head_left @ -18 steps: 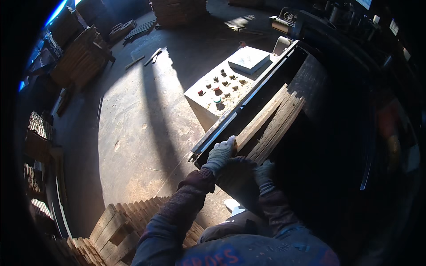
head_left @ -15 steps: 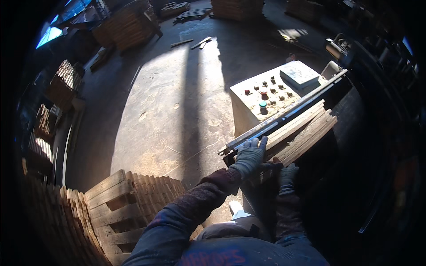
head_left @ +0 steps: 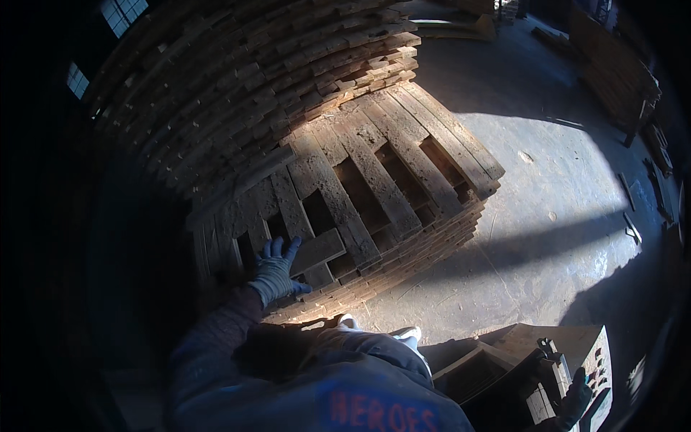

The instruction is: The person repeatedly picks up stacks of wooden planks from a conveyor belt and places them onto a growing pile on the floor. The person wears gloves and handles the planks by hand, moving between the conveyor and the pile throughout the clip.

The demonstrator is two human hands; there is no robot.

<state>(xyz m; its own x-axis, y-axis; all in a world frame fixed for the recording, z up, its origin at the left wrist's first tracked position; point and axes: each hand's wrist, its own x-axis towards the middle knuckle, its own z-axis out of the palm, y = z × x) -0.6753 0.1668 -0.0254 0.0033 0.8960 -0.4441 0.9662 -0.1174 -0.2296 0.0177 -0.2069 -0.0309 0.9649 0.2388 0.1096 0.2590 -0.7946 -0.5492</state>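
Note:
My left hand (head_left: 273,277), in a pale knitted glove, is spread over the near left part of a stack of wooden boards (head_left: 392,194). Its fingers are apart, beside the end of a short loose board (head_left: 320,250) lying across the slats; whether they touch it I cannot tell. At the lower right my right hand (head_left: 574,399) is in shadow with fingers stretched out, next to the control box (head_left: 601,353). Pale boards (head_left: 540,403) lie in the dark machine beside that hand. Nothing shows in either hand.
A tall pile of layered boards (head_left: 288,79) rises behind the stack. Sunlit concrete floor (head_left: 533,216) lies to the right, with loose wood pieces (head_left: 632,229) on it. Another wood pile (head_left: 612,72) stands at the far right. My shoes (head_left: 349,322) are close to the stack's near side.
My view has turned left, from the machine to the board stack. My left hand has left the boards at the machine and is now over the stack; my right hand stays by the machine.

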